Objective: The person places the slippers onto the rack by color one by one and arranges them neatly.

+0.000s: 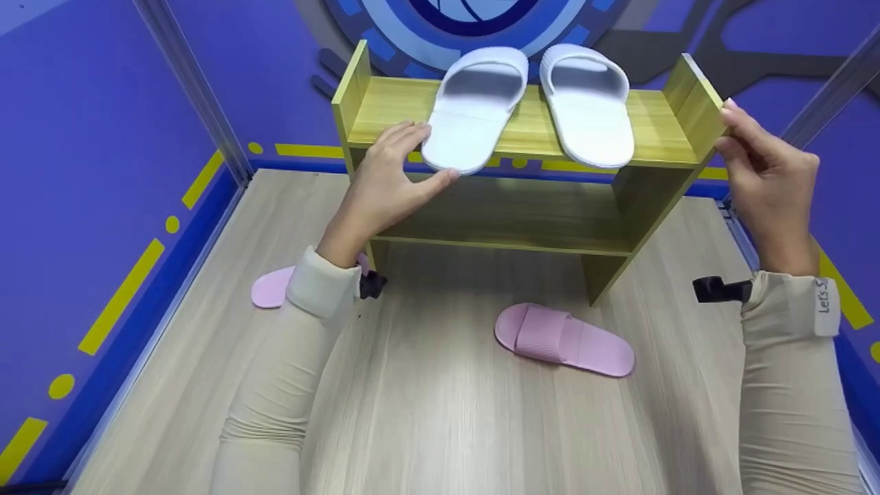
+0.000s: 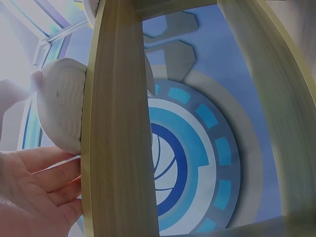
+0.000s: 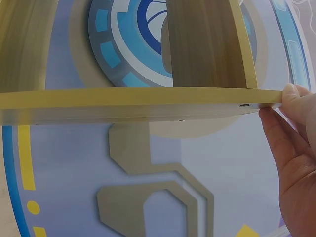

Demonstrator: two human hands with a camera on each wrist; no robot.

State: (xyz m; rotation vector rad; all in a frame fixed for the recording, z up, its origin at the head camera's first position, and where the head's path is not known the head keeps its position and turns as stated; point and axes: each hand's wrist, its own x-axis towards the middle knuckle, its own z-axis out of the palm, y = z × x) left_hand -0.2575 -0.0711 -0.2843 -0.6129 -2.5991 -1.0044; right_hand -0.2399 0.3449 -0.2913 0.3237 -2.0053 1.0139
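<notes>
Two white slippers [image 1: 462, 130] [image 1: 595, 117] lie side by side on the top shelf of a wooden shoe rack [image 1: 522, 249], heels jutting over its front edge. My left hand [image 1: 385, 180] grips the left slipper's heel, thumb at the front edge and fingers along the side. The left wrist view shows the heel [image 2: 63, 106] between thumb and fingers, beside the shelf board [image 2: 116, 118]. With thumb and fingers, my right hand [image 1: 773, 182] pinches the upper front edge of the rack's right side panel [image 3: 148, 98].
A pink slipper [image 1: 567, 342] lies on the wood-look floor [image 1: 440, 426] before the rack's right leg. Another pink slipper [image 1: 269, 289] is partly hidden behind my left wrist. Blue-purple panels [image 1: 103, 172] with yellow marks stand left, behind and right.
</notes>
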